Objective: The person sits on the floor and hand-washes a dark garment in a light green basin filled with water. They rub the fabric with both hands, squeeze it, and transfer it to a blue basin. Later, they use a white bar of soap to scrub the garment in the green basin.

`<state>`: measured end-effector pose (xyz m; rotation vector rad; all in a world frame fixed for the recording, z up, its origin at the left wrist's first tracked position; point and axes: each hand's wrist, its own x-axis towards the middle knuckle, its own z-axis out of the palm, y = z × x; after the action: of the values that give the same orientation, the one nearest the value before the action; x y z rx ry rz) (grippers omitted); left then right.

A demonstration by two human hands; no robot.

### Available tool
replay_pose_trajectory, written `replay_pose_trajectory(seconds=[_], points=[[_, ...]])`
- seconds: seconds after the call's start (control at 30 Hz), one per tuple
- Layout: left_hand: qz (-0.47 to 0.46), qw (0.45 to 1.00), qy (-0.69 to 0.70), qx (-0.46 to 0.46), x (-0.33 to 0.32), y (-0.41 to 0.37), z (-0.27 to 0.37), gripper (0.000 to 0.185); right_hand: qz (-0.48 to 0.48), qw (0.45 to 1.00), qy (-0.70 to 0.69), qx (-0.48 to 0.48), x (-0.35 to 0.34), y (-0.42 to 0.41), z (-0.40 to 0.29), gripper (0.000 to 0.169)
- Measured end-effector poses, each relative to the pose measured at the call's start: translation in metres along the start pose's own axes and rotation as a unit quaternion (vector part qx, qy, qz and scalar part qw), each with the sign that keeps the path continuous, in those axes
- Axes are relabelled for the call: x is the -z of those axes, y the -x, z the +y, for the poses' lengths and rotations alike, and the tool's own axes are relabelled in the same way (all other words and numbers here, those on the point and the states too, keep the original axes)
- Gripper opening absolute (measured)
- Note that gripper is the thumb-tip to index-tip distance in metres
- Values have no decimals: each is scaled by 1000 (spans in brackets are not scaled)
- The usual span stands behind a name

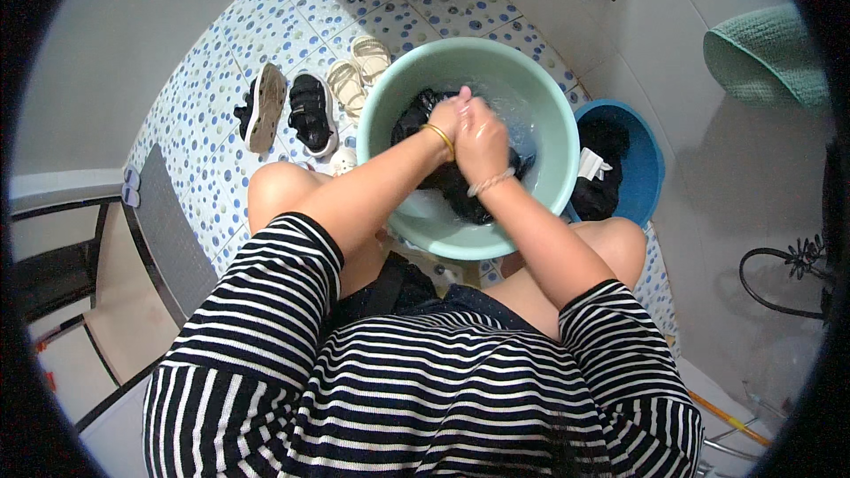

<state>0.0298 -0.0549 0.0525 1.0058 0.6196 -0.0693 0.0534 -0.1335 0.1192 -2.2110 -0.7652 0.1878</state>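
My left hand (446, 118), with a gold bangle at the wrist, presses against my right hand (482, 139), which wears a beaded bracelet. Both are wet and together above the middle of a pale green plastic basin (564, 113). Dark wet cloth (465, 199) lies in the basin under and around them, partly in water. Clear water (511, 96) shows at the far right inside it. The fingers are curled and partly hidden by each other, so whether cloth is gripped between them is unclear.
A blue tub (654, 166) with black cloth and a white piece stands right of the basin. Black shoes (312, 113) and beige sandals (346, 87) lie to its left on the dotted tile floor. A green towel (764, 56) hangs at the right wall; a grey mat (166, 226) lies left.
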Motion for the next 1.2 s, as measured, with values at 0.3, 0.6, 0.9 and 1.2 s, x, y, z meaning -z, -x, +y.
replay_pose_trajectory(seconds=[0.3,0.6,0.9,1.2], points=[[-63,997,38,-11,-9,30,44,25,28,993,-103,-55,14,-29,69,41],[-207,976,-48,-49,33,65,86,60,-92,935,-337,-58,100,-10,52,21],[-156,771,-494,-371,1,121,133,36,18,926,-373,60,136,27,8,15],[-55,944,-278,-166,16,75,102,41,0,959,-284,-5,125,5,57,34]])
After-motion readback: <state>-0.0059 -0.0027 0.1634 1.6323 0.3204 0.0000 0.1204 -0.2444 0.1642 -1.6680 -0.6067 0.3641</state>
